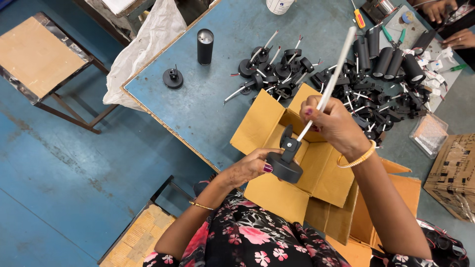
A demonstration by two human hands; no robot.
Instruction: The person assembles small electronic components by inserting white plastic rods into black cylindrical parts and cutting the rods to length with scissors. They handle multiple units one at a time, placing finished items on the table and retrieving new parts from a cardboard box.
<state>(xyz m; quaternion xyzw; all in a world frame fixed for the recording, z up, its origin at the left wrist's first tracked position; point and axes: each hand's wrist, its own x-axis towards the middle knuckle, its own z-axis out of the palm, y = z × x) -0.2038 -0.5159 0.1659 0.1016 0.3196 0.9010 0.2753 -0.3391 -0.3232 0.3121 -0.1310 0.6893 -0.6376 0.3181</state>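
Left hand (250, 168) grips black round base (284, 167); right hand (332, 123) fingers pinch white cable (330, 84) — best pulled straight, base steady.

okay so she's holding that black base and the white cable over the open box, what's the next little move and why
Probably pull the white cable further up with the right hand. It enters the bracket on the black base, which the left hand holds over the open box, and the right hand already grips it partway along.
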